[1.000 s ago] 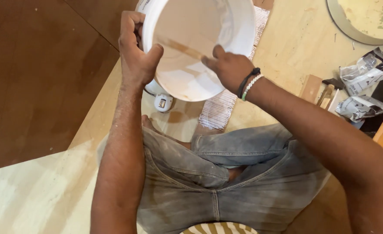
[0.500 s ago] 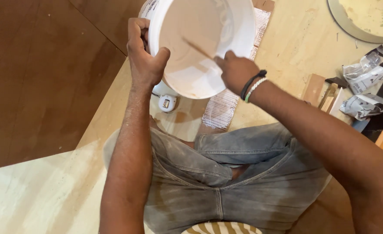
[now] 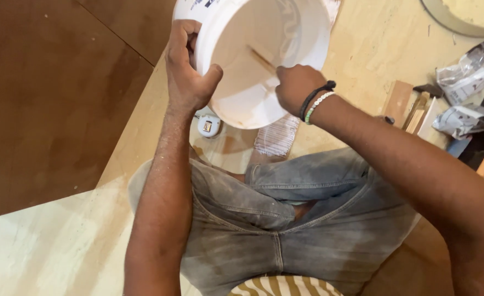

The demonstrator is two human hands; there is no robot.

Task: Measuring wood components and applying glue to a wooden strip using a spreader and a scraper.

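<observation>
A white plastic bucket (image 3: 286,33) is tilted toward me, its pale inside showing. My left hand (image 3: 186,71) grips the bucket's near-left rim, thumb inside. My right hand (image 3: 294,87), with a black band and a bead bracelet on the wrist, is shut on a thin wooden stick (image 3: 261,59) that reaches into the bucket and rests against its inner wall. Both hands are above my knees in grey jeans (image 3: 286,219).
A small white round thing (image 3: 209,125) lies below the bucket, next to a ribbed clear piece (image 3: 277,137). Crumpled paper (image 3: 464,93) and wood scraps (image 3: 412,107) lie at the right. A round pale dish (image 3: 467,16) sits top right. Dark brown board (image 3: 50,93) covers the left.
The view has shifted and the bucket sits a bit higher and more to the right. My right hand has moved the stick along the bucket's inner wall; the left hand keeps its grip on the rim.
</observation>
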